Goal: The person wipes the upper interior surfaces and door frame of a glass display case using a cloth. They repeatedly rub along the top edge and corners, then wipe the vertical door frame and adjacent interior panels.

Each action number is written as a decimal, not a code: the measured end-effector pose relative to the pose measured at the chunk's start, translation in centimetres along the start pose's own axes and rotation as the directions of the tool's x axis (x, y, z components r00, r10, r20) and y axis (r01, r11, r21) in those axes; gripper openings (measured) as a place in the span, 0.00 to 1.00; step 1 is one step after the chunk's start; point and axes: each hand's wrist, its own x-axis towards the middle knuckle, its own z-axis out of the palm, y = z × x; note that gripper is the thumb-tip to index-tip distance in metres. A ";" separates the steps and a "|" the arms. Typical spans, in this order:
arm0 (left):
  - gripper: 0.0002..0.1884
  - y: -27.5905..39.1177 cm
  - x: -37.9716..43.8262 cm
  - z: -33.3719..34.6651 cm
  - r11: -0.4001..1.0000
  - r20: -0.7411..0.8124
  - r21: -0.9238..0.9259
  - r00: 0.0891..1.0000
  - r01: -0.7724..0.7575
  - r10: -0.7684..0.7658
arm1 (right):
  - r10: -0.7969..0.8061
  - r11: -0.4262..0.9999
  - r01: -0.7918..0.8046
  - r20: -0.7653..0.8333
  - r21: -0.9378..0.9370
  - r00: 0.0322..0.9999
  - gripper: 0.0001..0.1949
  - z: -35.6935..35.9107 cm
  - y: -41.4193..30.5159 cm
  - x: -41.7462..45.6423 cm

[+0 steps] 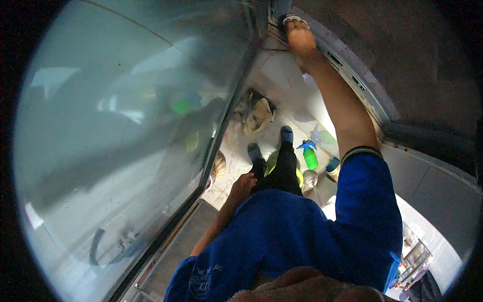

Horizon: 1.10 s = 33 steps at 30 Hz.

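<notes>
My right hand (299, 37) reaches far out to the corner of a metal frame (336, 60). Its fingers press on a small pad or cloth (296, 17) with pale stripes, which is too small and dark to name more exactly. My left hand (244, 185) hangs low beside my thigh, its fingers curled, and I see nothing in it. To my left stands a large glass panel (124, 151) with a dark frame edge, bearing reflections and cloudy streaks.
On the tiled floor (279, 79) are a crumpled dirty cloth or sack (259, 115), a green spray bottle (311, 158) with a blue head, a clear plastic container (310, 179) and a yellow-green basin (300, 178). A wire rack (415, 260) is low at right.
</notes>
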 end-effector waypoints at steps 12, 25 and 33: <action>0.20 4.7 3.8 4.9 0.998 -0.055 0.019 0.997 -0.061 0.062 | 0.031 0.991 -0.044 0.104 0.130 0.994 0.20 -2.6 -0.6 1.6; 0.21 6.8 0.2 1.7 0.993 0.049 0.063 0.994 -0.100 0.097 | 0.229 0.973 -0.195 0.396 -0.125 0.889 0.15 -13.7 7.5 -16.8; 0.26 -4.0 -0.3 -3.3 0.920 0.133 0.202 0.940 -0.337 0.315 | 0.640 0.768 -0.523 0.433 -0.369 0.635 0.09 -19.4 13.2 -28.2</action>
